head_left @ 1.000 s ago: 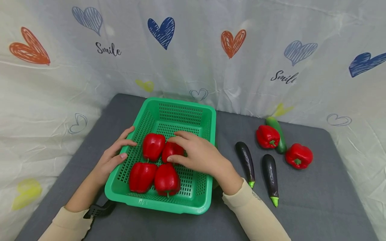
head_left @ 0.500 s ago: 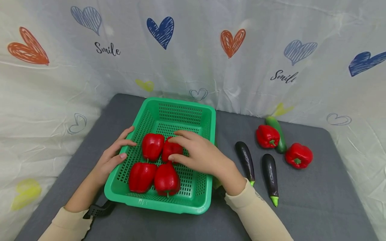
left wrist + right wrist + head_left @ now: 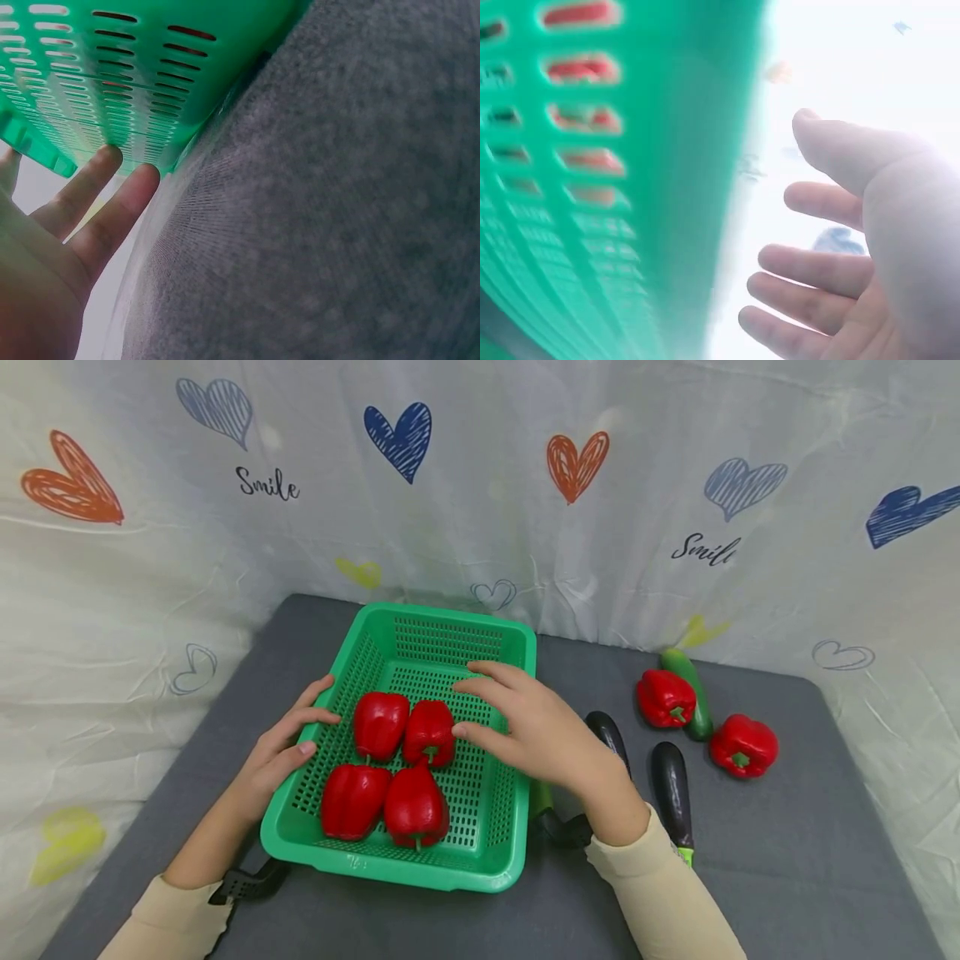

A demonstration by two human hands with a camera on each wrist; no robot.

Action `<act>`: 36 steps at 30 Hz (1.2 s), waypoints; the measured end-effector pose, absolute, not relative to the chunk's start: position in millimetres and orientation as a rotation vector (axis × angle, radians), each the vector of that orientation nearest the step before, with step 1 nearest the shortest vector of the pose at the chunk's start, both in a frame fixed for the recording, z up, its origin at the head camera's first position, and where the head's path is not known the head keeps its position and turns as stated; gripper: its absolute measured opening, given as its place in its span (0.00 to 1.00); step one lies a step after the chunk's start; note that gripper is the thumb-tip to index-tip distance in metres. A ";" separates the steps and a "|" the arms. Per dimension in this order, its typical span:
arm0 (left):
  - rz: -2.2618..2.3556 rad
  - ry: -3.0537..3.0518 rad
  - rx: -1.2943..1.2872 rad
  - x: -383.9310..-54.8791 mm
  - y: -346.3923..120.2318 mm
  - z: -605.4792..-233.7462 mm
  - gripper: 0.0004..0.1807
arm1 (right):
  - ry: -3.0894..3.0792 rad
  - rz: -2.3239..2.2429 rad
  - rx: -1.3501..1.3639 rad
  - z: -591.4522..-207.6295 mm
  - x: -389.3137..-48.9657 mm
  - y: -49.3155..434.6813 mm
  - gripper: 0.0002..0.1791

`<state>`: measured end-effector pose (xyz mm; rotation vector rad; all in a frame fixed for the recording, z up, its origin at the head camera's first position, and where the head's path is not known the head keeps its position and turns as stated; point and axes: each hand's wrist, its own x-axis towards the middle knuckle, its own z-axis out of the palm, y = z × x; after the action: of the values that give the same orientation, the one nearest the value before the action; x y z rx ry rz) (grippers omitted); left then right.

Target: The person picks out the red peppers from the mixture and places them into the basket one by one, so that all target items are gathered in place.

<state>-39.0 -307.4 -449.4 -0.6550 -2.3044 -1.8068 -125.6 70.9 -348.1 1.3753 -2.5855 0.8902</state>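
Lying in the green basket (image 3: pixel 517 643) were four red peppers, set two by two toward its left and near side: the back-right pepper (image 3: pixel 429 732) sat just beside the back-left pepper (image 3: pixel 380 725), with the front-left pepper (image 3: pixel 352 800) and the front-right pepper (image 3: pixel 415 807) touching each other below them. The right hand (image 3: pixel 536 731) hovered over the basket's right half with fingers spread and loose, gripping nothing, its thumb tip very near the back-right pepper. The left hand (image 3: pixel 281 747) rested against the basket's left wall, fingers straight along the rim and outer side. The basket stood on the grey table (image 3: pixel 787 860). To the right lay two eggplants (image 3: pixel 671 789), and farther off two more red peppers (image 3: pixel 742 747) beside a green cucumber (image 3: pixel 690 689).
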 end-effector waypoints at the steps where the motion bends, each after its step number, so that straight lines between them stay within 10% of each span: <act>1: -1.807 -2.303 -0.657 -39.2 -307.4 -449.5 0.20 | -2.577 0.904 1.362 -346.5 -126.9 75.1 0.27; 24: -1.810 -2.290 -0.679 -40.9 -309.5 -452.6 0.20 | -2.988 1.058 0.367 -355.6 -192.4 259.5 0.35; 36: -1.817 -2.277 -0.685 -42.1 -309.6 -454.9 0.19 | -3.226 1.063 0.277 -380.8 -204.7 287.4 0.46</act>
<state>-42.1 -309.6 -454.9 -0.6855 -2.2766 -1.8168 -204.7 287.4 -380.8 0.2773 -3.2256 1.0628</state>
